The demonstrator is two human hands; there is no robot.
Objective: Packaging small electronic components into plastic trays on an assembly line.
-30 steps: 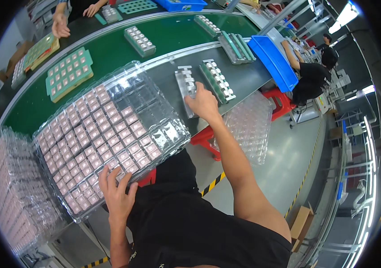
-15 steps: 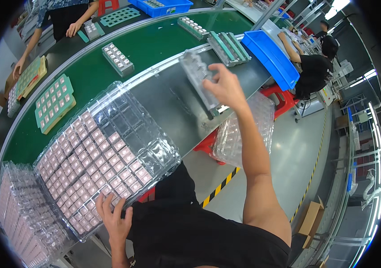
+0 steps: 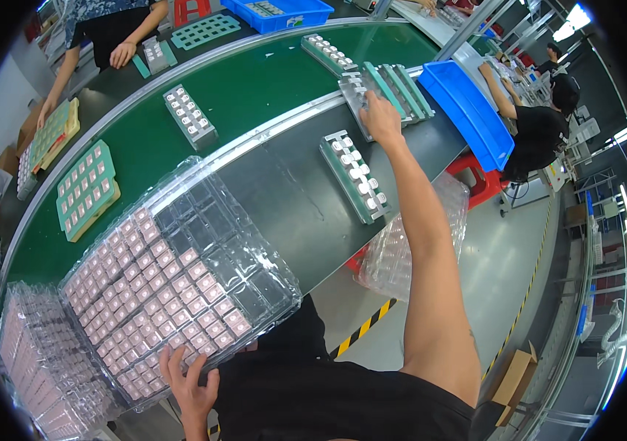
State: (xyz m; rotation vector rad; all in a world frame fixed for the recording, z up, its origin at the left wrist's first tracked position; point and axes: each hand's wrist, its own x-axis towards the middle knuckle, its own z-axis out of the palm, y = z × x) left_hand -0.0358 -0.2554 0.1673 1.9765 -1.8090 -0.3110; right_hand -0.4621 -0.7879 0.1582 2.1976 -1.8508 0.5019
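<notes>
My right hand (image 3: 382,119) grips a grey, slotted metal cover (image 3: 354,92) at the far side of the bench, against a group of green-and-grey bars (image 3: 401,94). Nearer to me lies a green-and-grey strip fixture (image 3: 354,178), uncovered, with small white pieces standing in two rows. My left hand (image 3: 190,384), fingers spread, rests at the near edge of a clear plastic tray (image 3: 258,253). Many small pale pink square pieces (image 3: 155,283) fill most of that tray; its right-hand pockets hold none.
Left of the tray stand stacked filled clear trays (image 3: 41,360). Beyond runs a green conveyor (image 3: 254,88) carrying loaded fixtures (image 3: 190,116) and a green plate (image 3: 89,187). A blue bin (image 3: 468,110) sits to the right, above a red stool (image 3: 481,184). Co-workers' hands (image 3: 123,54) are across the belt.
My right hand has carried the grey cover away and set it beside the green bars, baring the strip fixture with white pieces. My left hand stays at the tray's edge.
</notes>
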